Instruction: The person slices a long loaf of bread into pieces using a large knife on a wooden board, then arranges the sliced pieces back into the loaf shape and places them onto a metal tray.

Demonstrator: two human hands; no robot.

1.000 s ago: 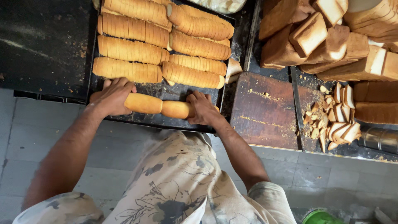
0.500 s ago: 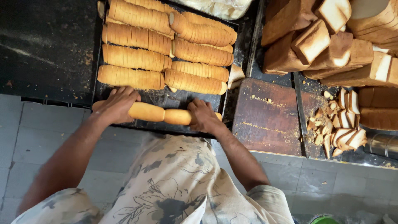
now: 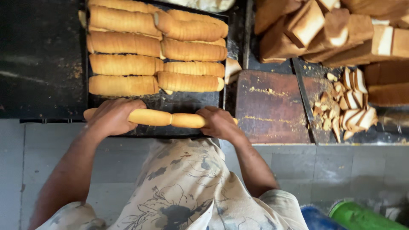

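The sliced bread roll (image 3: 164, 118) lies with its long axis running left to right across the view, parallel to the near edge of the dark baking tray (image 3: 187, 102). One end points toward the left hand (image 3: 111, 117), the other toward the right hand (image 3: 219, 123). The roll sits over the near, bare strip of the tray, just in front of the stacked rows.

Appearance: golden-brown crust, long cylindrical form, smooth surface. A seam near the middle shows two lengths butted end to end.

Left hand: the grip is closed over the left end of the roll, fingers curled across the top. Right hand: the grip is closed over the right end, with a short tip of the roll showing beyond the knuckles.

Farther back, the tray carries rows of sliced loaves (image 3: 123, 64), all aligned on the same left-right axis and touching one another, with fine slice lines across each crust.

To the right of the tray, a worn brown cutting board (image 3: 272, 108) lies on the bench (image 3: 38, 64). Beyond it sit a heap of cut bread ends (image 3: 347, 106) and a pile of square loaves (image 3: 324, 30).
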